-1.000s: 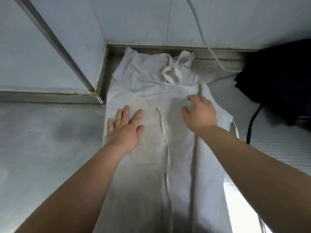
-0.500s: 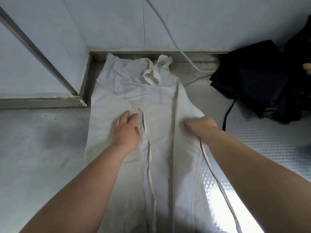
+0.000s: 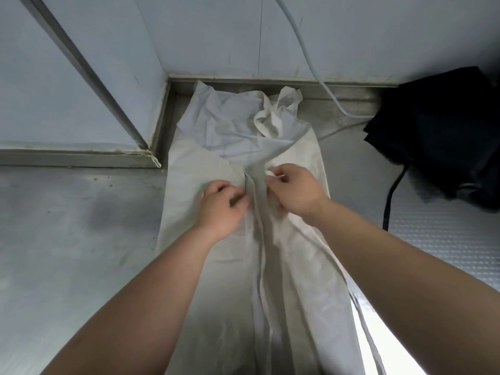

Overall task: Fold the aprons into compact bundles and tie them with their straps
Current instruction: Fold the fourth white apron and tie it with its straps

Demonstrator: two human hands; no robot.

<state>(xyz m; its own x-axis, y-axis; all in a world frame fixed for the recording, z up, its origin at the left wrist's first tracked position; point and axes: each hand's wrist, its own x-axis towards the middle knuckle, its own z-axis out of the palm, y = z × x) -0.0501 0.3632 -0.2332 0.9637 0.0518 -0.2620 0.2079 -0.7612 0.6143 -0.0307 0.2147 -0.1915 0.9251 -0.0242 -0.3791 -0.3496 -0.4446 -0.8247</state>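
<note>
The apron [image 3: 297, 266] is spread along the desk [image 3: 67, 239], its top crumpled against the wall [image 3: 216, 36]. Its middle folds are pinched by the curled fingers of the left hand [image 3: 220, 211] and right hand [image 3: 296, 193]. A black cloth [image 3: 438, 131] and cord [image 3: 387, 212] lie just right.

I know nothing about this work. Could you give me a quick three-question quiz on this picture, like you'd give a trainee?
1. True or false: the left hand and the right hand both grip the white apron.
2. What lies to the right of the apron?
A) a black bundle
B) a red bucket
C) a stack of plates
3. Fill in: a white ___ runs down the wall behind the apron.

Key: 1 true; 2 A; 3 cable.
</note>
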